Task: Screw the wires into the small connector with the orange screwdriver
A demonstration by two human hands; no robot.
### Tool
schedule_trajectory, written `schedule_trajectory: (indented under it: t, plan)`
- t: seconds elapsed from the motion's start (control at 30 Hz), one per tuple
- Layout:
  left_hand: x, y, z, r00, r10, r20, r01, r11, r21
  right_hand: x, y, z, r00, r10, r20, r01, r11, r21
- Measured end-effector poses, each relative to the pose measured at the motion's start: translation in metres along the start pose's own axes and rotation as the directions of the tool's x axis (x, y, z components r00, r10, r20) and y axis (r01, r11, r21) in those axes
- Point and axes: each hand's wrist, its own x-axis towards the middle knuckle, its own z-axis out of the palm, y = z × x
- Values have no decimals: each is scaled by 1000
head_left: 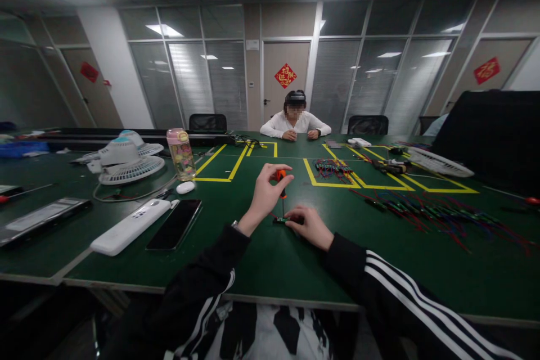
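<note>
My left hand (266,190) is curled around the orange and black handle of a screwdriver (283,196), thumb and index finger at its upper part. The screwdriver stands upright, its thin shaft pointing down at a small green circuit board (279,220) on the table. Whether the tip touches the board is too small to tell. My right hand (311,226) rests low on the table, its fingertips pinching the board's right end. Part of the board is hidden by those fingers.
Left of my arms lie a black phone (176,224), a long white device (131,226) and a white fan (129,163). A pink-lidded bottle (181,156) stands behind them. Wired boards (426,211) spread at right. A person (295,121) sits opposite.
</note>
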Motion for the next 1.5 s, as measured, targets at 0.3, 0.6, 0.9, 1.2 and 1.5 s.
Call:
schedule_trajectory:
  t: [0.3, 0.6, 0.9, 1.2, 1.5]
  plan:
    - [1, -1, -1, 997, -42, 70, 47, 996, -79, 0, 1, 1, 1000, 8, -4, -8, 1000, 2]
    - [2, -3, -3, 989, -71, 128, 91, 983, -157, 1, 2, -1, 1000, 2, 13, -2, 1000, -5]
    - [2, -4, -4, 988, -72, 139, 94, 982, -162, 1, 3, 0, 1000, 17, 0, -17, 1000, -1]
    - [3, -4, -5, 995, -53, 80, 62, 991, -120, 0, 2, -1, 1000, 12, 13, -12, 1000, 12]
    - [4, -9, -6, 999, -41, 20, 42, 997, -63, 1, 3, 0, 1000, 22, 9, -22, 1000, 1]
